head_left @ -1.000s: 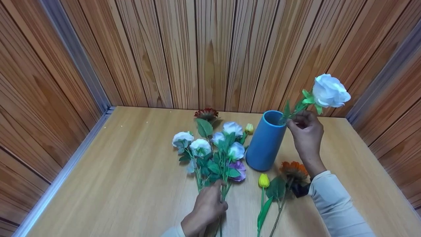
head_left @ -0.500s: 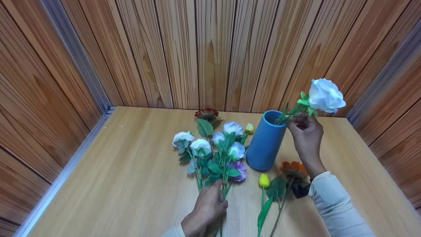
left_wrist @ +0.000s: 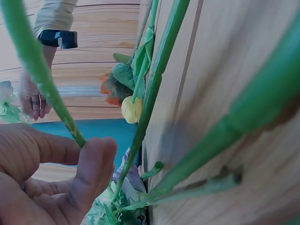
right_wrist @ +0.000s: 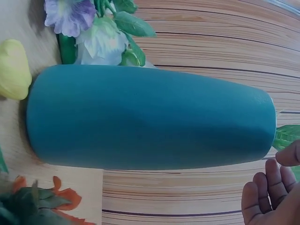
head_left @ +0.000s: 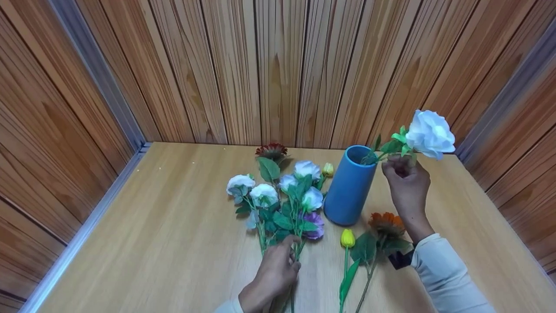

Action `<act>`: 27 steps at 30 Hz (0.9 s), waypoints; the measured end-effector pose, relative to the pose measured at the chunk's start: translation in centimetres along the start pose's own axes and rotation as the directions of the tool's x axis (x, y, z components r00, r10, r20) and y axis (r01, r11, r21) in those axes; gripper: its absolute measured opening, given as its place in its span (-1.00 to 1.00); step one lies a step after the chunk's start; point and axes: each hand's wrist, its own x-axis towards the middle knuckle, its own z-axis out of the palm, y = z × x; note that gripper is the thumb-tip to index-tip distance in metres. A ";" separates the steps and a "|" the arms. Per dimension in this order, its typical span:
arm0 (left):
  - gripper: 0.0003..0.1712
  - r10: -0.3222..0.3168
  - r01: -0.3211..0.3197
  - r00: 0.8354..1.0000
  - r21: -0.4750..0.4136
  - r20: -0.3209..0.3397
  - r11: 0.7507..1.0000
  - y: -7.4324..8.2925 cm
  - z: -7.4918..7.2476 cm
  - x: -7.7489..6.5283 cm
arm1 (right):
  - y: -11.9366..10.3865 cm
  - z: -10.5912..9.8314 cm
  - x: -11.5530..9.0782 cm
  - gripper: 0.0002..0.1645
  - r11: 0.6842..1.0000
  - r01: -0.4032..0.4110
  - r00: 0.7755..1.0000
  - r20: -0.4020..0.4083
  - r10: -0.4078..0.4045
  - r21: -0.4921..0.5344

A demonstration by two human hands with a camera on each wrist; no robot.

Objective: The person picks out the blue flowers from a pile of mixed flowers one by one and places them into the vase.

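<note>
as the head view shows, your right hand (head_left: 409, 187) pinches the white rose (head_left: 431, 134), leaves at the blue vase (head_left: 351, 191) mouth: looks like insertion; next probably calls for feeding the stem down. wood-grain desk (head_left: 173, 234), plank walls (head_left: 278, 74), grey corner posts (head_left: 100, 69). left wrist: your left hand (left_wrist: 56, 201) pinches a green stem (left_wrist: 43, 77). right wrist: blue vase stands on the desk, your fingers by its rim.

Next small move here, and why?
I'd likely have the right hand tip the rose more upright and ease it deeper into the vase. Its lower leaves are at the mouth, but the bloom leans well out to the right. The left hand is busy with other stems, so the right seems the one to do it.
</note>
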 end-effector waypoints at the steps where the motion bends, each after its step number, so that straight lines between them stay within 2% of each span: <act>1: -0.46 -0.003 0.003 1.000 -0.005 0.003 1.000 0.0 0.0 0.0 | 0.0 -0.1 -0.1 -0.71 1.000 -0.008 1.000 0.002 0.008 -0.005; 6: -0.49 0.012 -0.012 1.000 -0.008 -0.018 1.000 0.0 -0.1 -0.1 | -0.1 -0.2 -1.0 -0.73 0.999 -0.030 1.000 0.007 0.030 -0.022; 12: -0.51 0.059 -0.059 0.997 0.001 -0.059 0.998 -0.1 -0.1 -0.3 | -0.2 0.2 -2.5 -0.69 0.999 -0.052 0.998 0.047 0.051 0.015; 18: -0.52 0.026 -0.030 0.997 -0.059 -0.070 0.998 0.0 -0.2 -0.4 | -0.4 0.9 -3.9 -0.68 0.993 -0.102 0.988 0.122 0.095 0.057; 25: -0.52 0.133 -0.141 0.984 -0.064 -0.116 0.988 -0.3 -0.1 -0.8 | -0.6 2.1 -5.0 -0.66 0.991 -0.099 0.971 0.225 0.077 0.089; 27: -0.53 0.124 -0.134 0.986 -0.094 -0.114 0.986 -0.2 -0.2 -0.8 | -0.7 2.5 -5.3 -0.66 0.991 -0.103 0.959 0.272 0.077 0.083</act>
